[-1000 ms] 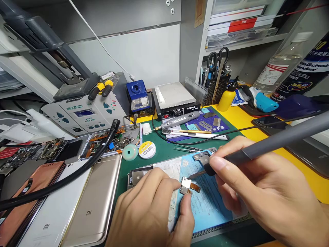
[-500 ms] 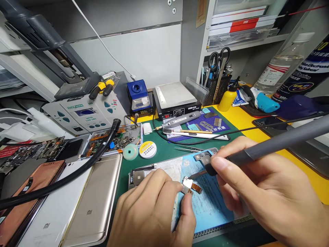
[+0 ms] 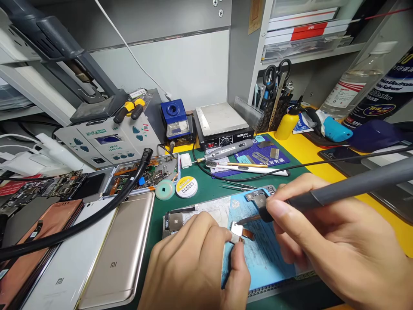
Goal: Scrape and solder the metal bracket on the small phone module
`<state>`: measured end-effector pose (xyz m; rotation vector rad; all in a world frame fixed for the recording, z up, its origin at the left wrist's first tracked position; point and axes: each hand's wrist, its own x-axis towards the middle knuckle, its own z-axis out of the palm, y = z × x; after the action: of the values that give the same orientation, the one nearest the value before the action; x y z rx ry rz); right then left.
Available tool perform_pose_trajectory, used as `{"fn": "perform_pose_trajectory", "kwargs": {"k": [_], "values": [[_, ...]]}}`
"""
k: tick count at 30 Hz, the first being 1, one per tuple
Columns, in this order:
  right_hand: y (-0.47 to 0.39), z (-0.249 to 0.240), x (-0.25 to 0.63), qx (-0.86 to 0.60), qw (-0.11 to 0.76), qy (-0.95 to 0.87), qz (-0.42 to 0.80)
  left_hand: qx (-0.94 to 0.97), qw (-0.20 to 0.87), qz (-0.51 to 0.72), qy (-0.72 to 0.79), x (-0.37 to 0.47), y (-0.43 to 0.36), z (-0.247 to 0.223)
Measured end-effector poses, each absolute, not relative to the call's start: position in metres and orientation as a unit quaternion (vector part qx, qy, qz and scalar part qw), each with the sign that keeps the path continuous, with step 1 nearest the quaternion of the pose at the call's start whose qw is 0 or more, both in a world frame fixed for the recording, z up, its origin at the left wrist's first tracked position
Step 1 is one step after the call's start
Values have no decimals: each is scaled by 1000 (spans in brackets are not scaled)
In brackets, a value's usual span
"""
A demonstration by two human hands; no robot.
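Note:
My left hand (image 3: 196, 258) pinches a small silvery camera module (image 3: 237, 230) between thumb and forefinger. A brown flex cable sticks out from its right side. In my right hand (image 3: 325, 228) is a dark grey soldering iron (image 3: 332, 191), held like a pen. Its thin tip points left and meets the module's upper edge; whether it touches cannot be told. Beneath both hands lies a blue and white work sheet (image 3: 271, 258). Another camera module (image 3: 258, 200) rests close to my right fingertips, and a phone frame (image 3: 177, 221) is partly covered by my left hand.
Three phones (image 3: 116, 254) lie at left under a black hose (image 3: 106, 219). A tray of circuit boards (image 3: 155, 172) and a round tin (image 3: 186, 187) stand behind. Farther back are the hot air station (image 3: 106, 142), a heating plate (image 3: 222, 118) and a yellow bottle (image 3: 288, 122).
The camera view has shifted very slightly. Both hands keep their grips, and the iron tip stays at the module's upper edge.

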<state>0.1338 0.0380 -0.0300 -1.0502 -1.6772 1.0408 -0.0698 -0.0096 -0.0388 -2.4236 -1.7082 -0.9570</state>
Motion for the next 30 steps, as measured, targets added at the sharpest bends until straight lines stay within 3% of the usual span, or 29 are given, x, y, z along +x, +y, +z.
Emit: {"fn": "perform_pose_trajectory", "kwargs": {"k": [30], "values": [[39,-37,136,-400,454,-684,406,-785,13,-312,-535,-72,-8,-40]]}}
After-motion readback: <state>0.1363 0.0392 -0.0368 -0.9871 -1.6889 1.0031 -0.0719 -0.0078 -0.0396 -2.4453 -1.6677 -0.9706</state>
